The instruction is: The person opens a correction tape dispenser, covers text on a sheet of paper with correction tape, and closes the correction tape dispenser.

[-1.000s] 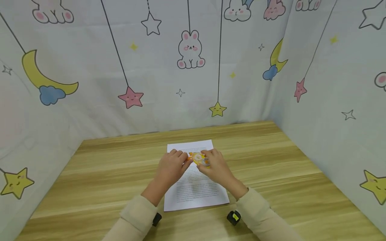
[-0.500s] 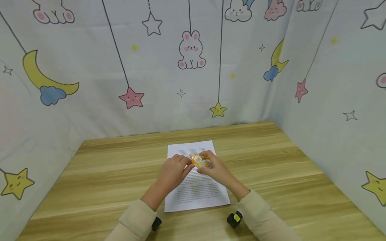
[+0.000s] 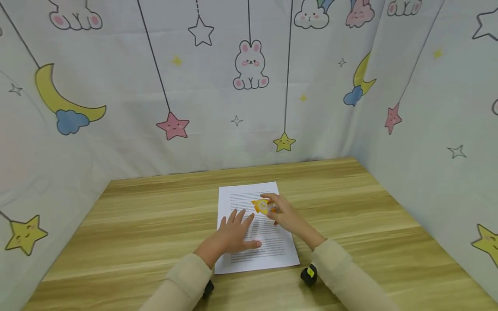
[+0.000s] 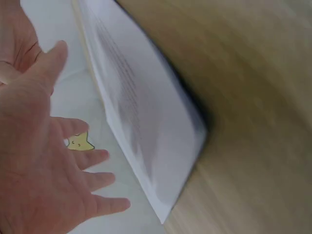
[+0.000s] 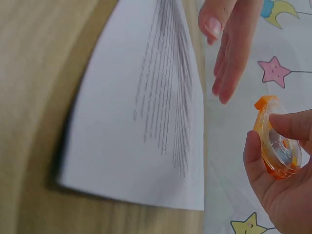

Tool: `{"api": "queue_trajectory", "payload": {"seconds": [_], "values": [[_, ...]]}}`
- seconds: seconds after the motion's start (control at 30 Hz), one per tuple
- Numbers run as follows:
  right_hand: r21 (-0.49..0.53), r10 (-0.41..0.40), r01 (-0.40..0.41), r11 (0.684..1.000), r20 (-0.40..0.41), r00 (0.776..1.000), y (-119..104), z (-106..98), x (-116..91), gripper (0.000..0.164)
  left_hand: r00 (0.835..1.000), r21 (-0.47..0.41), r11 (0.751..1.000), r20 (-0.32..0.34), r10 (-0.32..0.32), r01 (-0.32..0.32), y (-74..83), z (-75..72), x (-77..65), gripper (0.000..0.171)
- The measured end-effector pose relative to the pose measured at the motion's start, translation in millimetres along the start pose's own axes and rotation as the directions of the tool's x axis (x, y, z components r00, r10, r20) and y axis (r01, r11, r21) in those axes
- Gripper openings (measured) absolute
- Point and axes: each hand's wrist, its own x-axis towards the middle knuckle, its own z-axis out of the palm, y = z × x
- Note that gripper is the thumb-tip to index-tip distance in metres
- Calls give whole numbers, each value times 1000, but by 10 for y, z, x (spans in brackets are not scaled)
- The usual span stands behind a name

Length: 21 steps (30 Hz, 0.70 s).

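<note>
Right grip around one orange correction tape, left grip splayed wide, both over one printed paper.

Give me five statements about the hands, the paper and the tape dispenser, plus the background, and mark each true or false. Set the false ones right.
1. The left hand is over the paper, its fingers spread. True.
2. The paper is blank. False: it carries many lines of print.
3. The right hand holds an orange and yellow tape dispenser. True.
4. Both hands grip the tape dispenser. False: only the right hand does; the left hand is apart from it.
5. The cloth behind the table shows a rabbit. True.
</note>
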Motion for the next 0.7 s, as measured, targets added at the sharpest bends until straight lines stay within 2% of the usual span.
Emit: {"api": "queue_trajectory", "payload": {"seconds": [0.1,0.2,0.37,0.5,0.7], "values": [[-164,-5,-3,986,-52,999,34,-60,123,46,999,-22,1000,34,-21,22,-4,13,41,87],[-304,0,-22,952,-73,997,65,-91,249,44,995,-23,998,81,-50,52,-7,37,80,89],[-364,27,-48,930,-63,998,113,-112,400,39,985,-15,994,138,-106,110,27,68,135,89],[-411,-13,-17,911,-69,998,162,-113,474,36,981,3,991,139,-133,134,87,48,129,89],[-525,-67,45,850,-22,998,203,-110,601,37,978,41,990,158,-139,135,187,5,81,89]]}}
